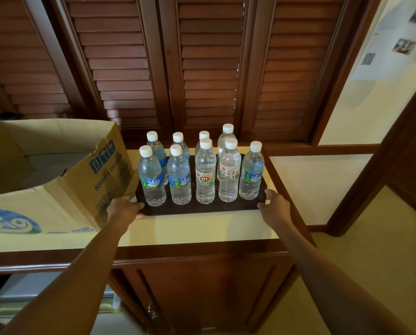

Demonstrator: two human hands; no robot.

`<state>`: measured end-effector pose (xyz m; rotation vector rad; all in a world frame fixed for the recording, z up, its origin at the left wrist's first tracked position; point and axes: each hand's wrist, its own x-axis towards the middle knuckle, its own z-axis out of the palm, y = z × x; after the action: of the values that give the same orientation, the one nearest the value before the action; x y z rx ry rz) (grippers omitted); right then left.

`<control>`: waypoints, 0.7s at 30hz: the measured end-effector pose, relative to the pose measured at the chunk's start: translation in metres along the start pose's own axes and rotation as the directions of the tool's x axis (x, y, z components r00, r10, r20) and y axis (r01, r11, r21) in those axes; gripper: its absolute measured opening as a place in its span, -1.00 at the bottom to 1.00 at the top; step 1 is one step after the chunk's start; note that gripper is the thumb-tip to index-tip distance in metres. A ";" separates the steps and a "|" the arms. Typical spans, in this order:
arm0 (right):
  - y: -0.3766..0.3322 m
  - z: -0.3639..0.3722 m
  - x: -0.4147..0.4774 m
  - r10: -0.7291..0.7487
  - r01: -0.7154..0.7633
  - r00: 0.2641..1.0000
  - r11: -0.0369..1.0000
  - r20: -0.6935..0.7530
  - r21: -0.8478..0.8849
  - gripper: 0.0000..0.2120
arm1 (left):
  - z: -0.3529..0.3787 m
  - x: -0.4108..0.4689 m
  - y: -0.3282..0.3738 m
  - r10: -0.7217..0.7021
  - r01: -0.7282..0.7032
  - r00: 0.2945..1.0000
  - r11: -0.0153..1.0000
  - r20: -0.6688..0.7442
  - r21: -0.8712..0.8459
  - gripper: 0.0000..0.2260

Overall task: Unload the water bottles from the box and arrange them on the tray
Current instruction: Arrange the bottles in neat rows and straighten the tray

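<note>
Several clear water bottles with white caps stand upright in two rows on a dark wooden tray on the cream counter top. The front row runs from a blue-labelled bottle on the left to another blue-labelled bottle on the right. My left hand grips the tray's near left corner. My right hand holds the tray's near right corner. The open cardboard box stands to the left of the tray, and what I can see of its inside holds no bottle.
The counter sits on a dark wooden cabinet and ends just right of the tray. Brown louvred shutters close off the back. A cream wall with pictures is at the right. The box nearly touches the tray's left side.
</note>
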<state>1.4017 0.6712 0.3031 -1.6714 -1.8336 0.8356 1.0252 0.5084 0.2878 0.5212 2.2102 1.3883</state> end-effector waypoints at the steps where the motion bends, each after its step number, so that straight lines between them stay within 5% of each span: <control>1: 0.000 0.001 0.000 0.005 -0.005 1.000 1.000 -0.004 0.003 -0.45 | 0.000 -0.001 0.001 0.000 0.000 1.000 1.000 -0.001 -0.001 -0.41; 21: -0.009 0.003 -0.013 0.080 -0.076 0.995 0.994 -0.052 0.078 -0.48 | -0.001 -0.007 0.000 0.044 -0.043 0.999 0.998 -0.021 0.047 -0.45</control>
<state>1.3950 0.6581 0.3082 -1.7099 -1.6886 0.8719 1.0306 0.5041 0.2897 0.5758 2.2662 1.3742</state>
